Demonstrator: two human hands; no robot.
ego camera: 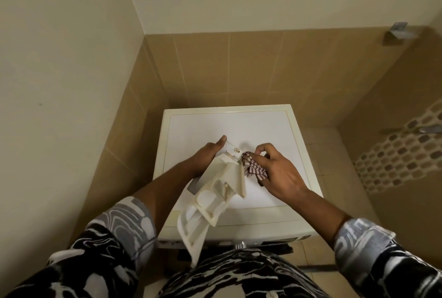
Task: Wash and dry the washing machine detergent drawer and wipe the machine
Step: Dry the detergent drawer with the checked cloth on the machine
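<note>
Over the washing machine (263, 125), above its near edge: detergent drawer (215, 199), held tilted, far end raised over the lid, near end jutting past the machine's front. Open compartments facing up, showing bare cream plastic, with thin moulded walls and one curved partition; grey block on the left side. Gripped at the far end by left hand (203, 157), thumb stretched along the edge. Clutched in right hand (277, 173), over the lid's middle: cloth (253, 168), soft, bunched, checked dark red and white, touching the drawer's far right edge. Machine top flat, smooth, white, with a raised cream rim.
</note>
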